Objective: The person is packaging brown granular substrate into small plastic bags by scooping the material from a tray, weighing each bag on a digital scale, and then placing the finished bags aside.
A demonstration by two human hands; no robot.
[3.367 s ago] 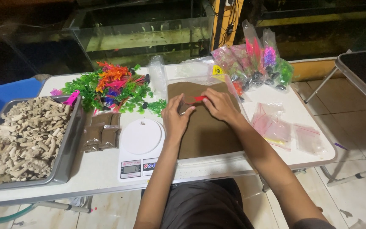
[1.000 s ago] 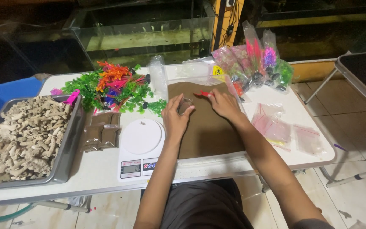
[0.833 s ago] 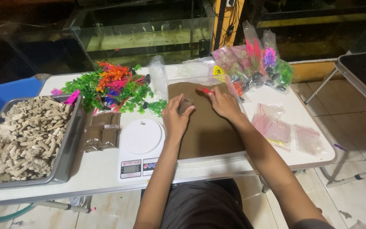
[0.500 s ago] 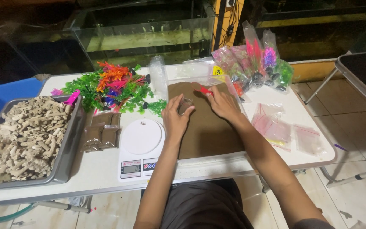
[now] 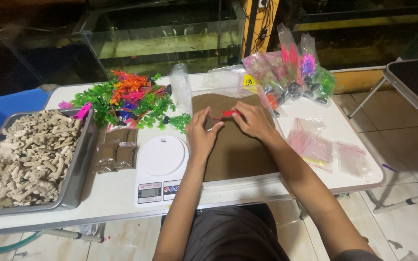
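Head view, from the left edge across: a grey metal tray [image 5: 81,169] heaped with pale, branch-like coral pieces sits on the white folding table [image 5: 117,195]. Just right of it lie small clear packets of brown sand [image 5: 117,152], with a heap of green, orange and pink plastic plants [image 5: 126,99] behind them. Next comes a white digital kitchen scale with a round platform [image 5: 161,166].

Right of the scale, the left hand [image 5: 200,135] is curled around a small clear plastic bag [image 5: 212,120], holding it upright over the brown sand. That sand fills a shallow clear plastic tub [image 5: 233,137] in the table's middle. The right hand [image 5: 253,122] pinches a small red scoop [image 5: 227,113], its tip at the bag's mouth, the two hands close together.

Farther right, bagged plastic plants [image 5: 293,65] stand at the back, and empty clear zip bags [image 5: 325,150] lie flat near the table's right end.
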